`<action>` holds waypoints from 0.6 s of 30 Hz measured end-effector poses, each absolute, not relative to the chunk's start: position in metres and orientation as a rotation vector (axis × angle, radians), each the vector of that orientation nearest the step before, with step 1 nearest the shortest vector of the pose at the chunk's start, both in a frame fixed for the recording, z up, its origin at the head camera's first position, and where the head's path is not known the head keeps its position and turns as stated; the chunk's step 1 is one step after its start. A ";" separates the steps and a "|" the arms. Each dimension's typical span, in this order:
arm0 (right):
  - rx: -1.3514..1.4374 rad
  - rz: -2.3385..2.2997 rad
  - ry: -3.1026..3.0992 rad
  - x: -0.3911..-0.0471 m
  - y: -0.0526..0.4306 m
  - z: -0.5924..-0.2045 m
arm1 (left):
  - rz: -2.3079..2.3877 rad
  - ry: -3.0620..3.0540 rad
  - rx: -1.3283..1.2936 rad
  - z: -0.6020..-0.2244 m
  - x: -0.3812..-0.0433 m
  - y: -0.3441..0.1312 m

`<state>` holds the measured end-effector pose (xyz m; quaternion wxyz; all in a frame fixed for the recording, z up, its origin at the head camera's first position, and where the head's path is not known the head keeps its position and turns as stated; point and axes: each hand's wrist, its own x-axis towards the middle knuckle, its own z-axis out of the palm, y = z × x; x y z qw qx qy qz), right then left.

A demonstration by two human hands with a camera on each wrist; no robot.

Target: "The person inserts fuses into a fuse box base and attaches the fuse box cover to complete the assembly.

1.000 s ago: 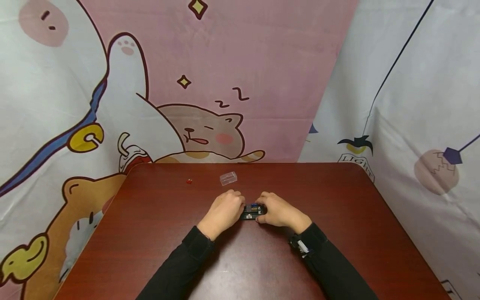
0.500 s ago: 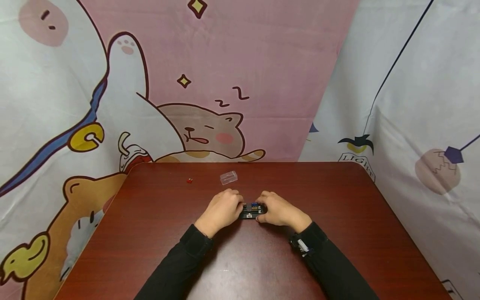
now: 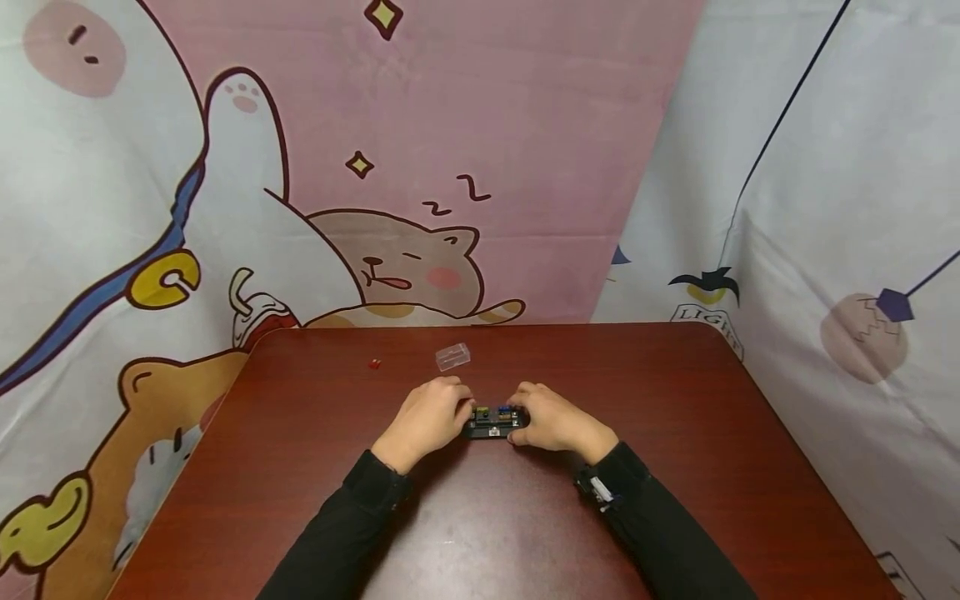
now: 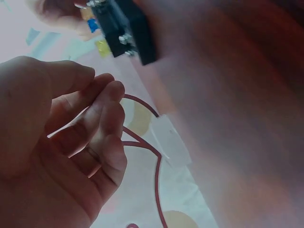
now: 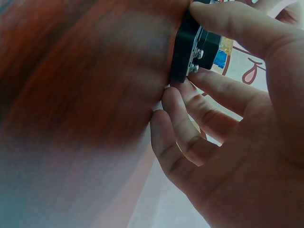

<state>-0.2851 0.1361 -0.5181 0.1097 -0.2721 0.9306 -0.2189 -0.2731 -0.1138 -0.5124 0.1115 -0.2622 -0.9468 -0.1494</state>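
Observation:
A black fuse block (image 3: 493, 422) lies on the table, with silver screws and small yellow, blue and orange blade fuses along it. My right hand (image 3: 558, 419) grips its right end. In the right wrist view the thumb (image 5: 228, 21) lies on one side of the block and the fingers on the other. Just off the left end is my left hand (image 3: 427, 417). Seen from the left wrist, its fingers (image 4: 109, 114) are loosely curled with the thumb near the index fingertip. A gap parts them from the block, and I see nothing held.
Beyond the left hand, a clear plastic cover (image 3: 453, 357) lies on the brown table (image 3: 637, 367). A small red piece (image 3: 374, 364) lies farther left. Behind the table's far edge hangs a cartoon-printed cloth (image 3: 525, 167).
My left hand has drawn back a little to the left, uncovering more of the block and a yellow fuse. The right hand keeps its grip. The head view has shifted slightly.

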 end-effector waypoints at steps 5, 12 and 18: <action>-0.793 -0.638 2.735 -0.285 0.135 -0.519 | -0.459 -2.774 -0.746 -0.517 -0.276 -0.128; -0.798 -0.641 2.724 -0.285 0.136 -0.520 | -0.444 -2.799 -0.671 -0.519 -0.285 -0.151; -0.794 -0.633 2.737 -0.286 0.137 -0.521 | -0.426 -2.873 -0.581 -0.520 -0.298 -0.177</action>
